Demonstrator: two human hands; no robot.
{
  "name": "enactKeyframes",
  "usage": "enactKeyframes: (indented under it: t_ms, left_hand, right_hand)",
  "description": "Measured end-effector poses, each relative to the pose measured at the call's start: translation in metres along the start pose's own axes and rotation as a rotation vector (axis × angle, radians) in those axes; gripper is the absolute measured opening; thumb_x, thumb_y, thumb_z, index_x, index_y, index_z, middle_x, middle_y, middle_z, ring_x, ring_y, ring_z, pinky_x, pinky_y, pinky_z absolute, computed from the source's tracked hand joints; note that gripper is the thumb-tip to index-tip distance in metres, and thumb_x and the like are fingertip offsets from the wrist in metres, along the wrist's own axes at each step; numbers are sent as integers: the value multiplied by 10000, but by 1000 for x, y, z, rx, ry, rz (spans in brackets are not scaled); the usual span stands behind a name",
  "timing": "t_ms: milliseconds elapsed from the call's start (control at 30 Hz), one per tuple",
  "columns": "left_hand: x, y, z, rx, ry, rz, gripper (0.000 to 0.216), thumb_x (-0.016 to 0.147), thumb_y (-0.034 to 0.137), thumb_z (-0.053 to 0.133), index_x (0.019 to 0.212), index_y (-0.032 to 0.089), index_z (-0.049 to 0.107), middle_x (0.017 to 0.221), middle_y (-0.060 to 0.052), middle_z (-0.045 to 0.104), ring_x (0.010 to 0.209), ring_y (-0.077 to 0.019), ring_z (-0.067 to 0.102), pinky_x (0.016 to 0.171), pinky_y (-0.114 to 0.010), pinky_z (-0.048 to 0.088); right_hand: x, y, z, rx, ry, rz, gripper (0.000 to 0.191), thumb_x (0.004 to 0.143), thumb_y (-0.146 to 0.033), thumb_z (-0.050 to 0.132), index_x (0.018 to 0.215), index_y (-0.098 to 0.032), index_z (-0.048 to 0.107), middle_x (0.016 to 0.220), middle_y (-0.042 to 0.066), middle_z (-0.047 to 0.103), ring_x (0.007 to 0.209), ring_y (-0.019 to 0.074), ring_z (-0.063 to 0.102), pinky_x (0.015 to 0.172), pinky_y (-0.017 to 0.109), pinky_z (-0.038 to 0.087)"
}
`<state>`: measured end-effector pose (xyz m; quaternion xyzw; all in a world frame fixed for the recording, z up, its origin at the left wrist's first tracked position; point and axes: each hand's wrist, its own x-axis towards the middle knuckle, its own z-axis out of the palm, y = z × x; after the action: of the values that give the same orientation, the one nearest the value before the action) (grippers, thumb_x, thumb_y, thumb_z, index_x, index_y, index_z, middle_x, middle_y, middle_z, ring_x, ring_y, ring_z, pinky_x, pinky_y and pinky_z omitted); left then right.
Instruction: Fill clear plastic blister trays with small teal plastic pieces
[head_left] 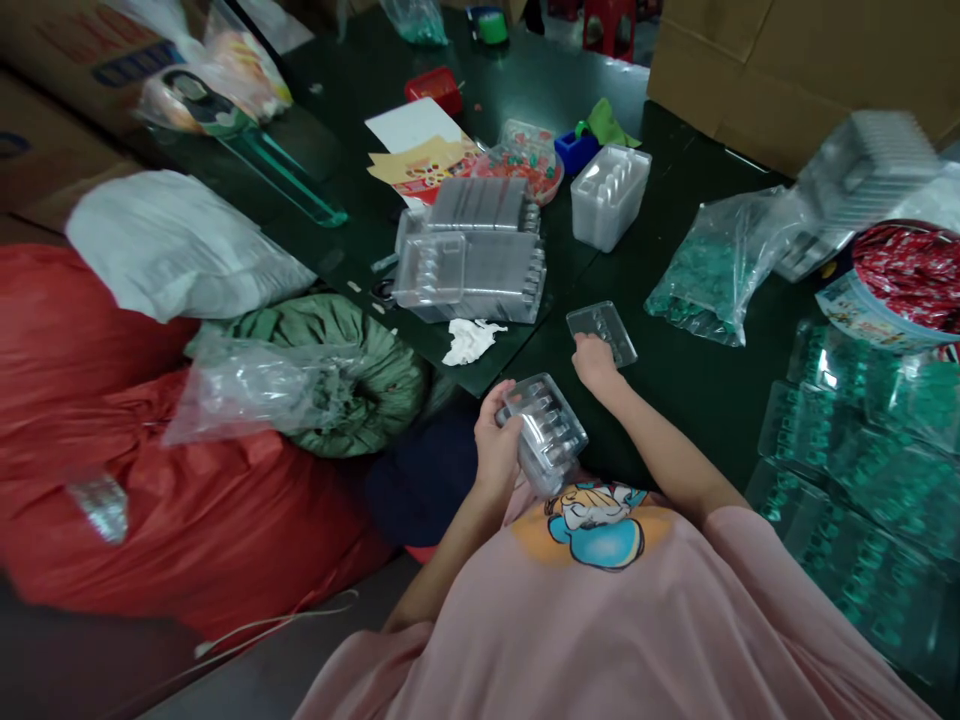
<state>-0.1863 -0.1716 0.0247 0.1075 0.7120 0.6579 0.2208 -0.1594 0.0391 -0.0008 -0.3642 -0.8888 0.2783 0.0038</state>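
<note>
My left hand [496, 440] is closed round a stack of clear plastic blister trays [547, 430], held close to my chest. My right hand [594, 362] reaches forward, its fingers closed on the near edge of a single clear blister tray [604, 328] that lies flat on the dark green table [675, 380]. Both hands work at the table's near edge, a short way apart.
Stacks of clear trays [476, 255] and a white tray stack [609, 195] stand further back. A bag of green parts [712, 270] lies to the right, filled green trays [862, 480] at the near right. A crumpled tissue [469, 340], red sack [150, 480] and green bundle [330, 370] are on the left.
</note>
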Motion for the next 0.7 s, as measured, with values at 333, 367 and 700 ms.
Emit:
enactKeyframes:
  t_ms: [333,367,700]
  left_hand:
    - [9,5,8,86,-116,40,414,753,235,622,1166,198,625,1175,-82,653,1119,-219,604,1000,-353,456]
    - [9,6,10,104,-125,52,399,757,233,617,1154,195,630,1150,-80,659,1102,-216,607,995,-354,456]
    - [23,9,45,118,-315,43,249,760,276,661,989,183,685,1012,-47,683,961,-177,622,925,-318,471]
  right_hand:
    - [-65,-17,-10,727,-257,-254,169,825,-357,616,835,-189,625,713,-18,625,664,129,575,668,256,450]
    - [-79,-17,-7,778,-366,-271,198,779,-374,669,826,-189,618,703,-26,617,650,127,568,649,252,444]
    - [-38,68,-23,286,368,8,253,831,-215,588,1073,-160,636,1128,146,579,962,238,573,894,381,448]
